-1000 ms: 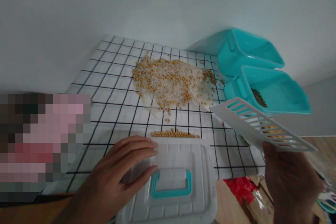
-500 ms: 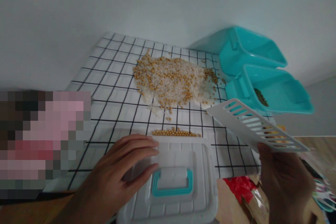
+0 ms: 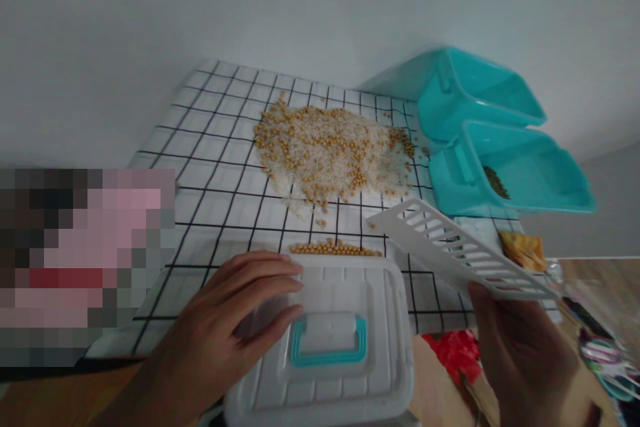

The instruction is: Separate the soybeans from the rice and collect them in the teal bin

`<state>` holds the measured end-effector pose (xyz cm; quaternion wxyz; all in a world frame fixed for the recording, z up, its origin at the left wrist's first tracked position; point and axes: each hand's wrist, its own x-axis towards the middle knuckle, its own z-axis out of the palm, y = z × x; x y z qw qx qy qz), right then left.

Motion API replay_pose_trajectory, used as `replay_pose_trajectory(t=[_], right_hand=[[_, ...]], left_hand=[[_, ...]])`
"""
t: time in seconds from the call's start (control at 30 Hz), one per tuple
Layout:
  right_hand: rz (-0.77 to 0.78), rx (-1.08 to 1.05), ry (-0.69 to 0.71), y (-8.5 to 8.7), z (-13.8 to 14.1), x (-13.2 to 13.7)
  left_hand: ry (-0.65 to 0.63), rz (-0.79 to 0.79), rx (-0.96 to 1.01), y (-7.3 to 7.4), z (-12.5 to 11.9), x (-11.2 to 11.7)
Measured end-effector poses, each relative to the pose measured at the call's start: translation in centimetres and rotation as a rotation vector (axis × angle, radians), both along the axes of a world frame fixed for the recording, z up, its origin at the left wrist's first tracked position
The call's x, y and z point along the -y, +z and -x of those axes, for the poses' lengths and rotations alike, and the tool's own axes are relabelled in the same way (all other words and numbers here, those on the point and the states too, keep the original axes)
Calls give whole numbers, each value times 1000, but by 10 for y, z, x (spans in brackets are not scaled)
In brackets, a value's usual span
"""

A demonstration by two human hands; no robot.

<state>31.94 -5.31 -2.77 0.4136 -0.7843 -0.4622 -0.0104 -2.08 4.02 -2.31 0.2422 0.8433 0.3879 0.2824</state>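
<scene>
Where the grey wall (image 3: 300, 13) comes down at the back, the table (image 3: 215, 147) ends, its white surface ruled into squares by black lines. 2 teal bins are at its right end: the rear bin (image 3: 435, 110), near the wall, and the near bin (image 3: 447, 180) just in front of it, with a small heap of green grains (image 3: 495, 181) inside. Rice (image 3: 325, 128) lies spread over the middle of the table, mixed with yellow beans (image 3: 270, 135), and a darker clump (image 3: 401, 142) sits at its right end. Wood flooring (image 3: 615, 283) shows at the far right, near blurred clutter (image 3: 605, 355); a red wrapper (image 3: 457, 355) lies past the table's near edge. At the left, a pixelated patch (image 3: 90, 247) hides what is behind it.

The right hand (image 3: 525, 340) grips a white plate (image 3: 410, 238) with slots cut through it, the thumb at its near edge. Tilted, the plate runs leftward and away from that hand, its far corner between the rice and a white box (image 3: 385, 307); I cannot tell whether that corner touches the table. A yellow packet (image 3: 523, 250) shows just beyond the plate. The left hand (image 3: 225, 320) clasps nothing; it rests with fingers stretched over the left part of the box's lid, beside the teal handle (image 3: 327, 358). Along the box's far edge runs a bean row (image 3: 335, 249).
</scene>
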Motion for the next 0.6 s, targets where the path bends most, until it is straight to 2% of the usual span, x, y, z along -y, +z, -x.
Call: replay_pose_trajectory(t=[0.2, 0.3, 0.47, 0.6], right_hand=[[88, 8, 19, -1, -5, 11], [78, -12, 32, -3, -7, 10], [-41, 2, 105, 4, 0, -16], [-36, -60, 257, 12, 6, -42]], left_hand=[[0, 3, -12, 2, -1, 0], [0, 6, -13, 2, -2, 0], [-8, 0, -1, 1, -2, -1], [-6, 0, 8, 1, -1, 0]])
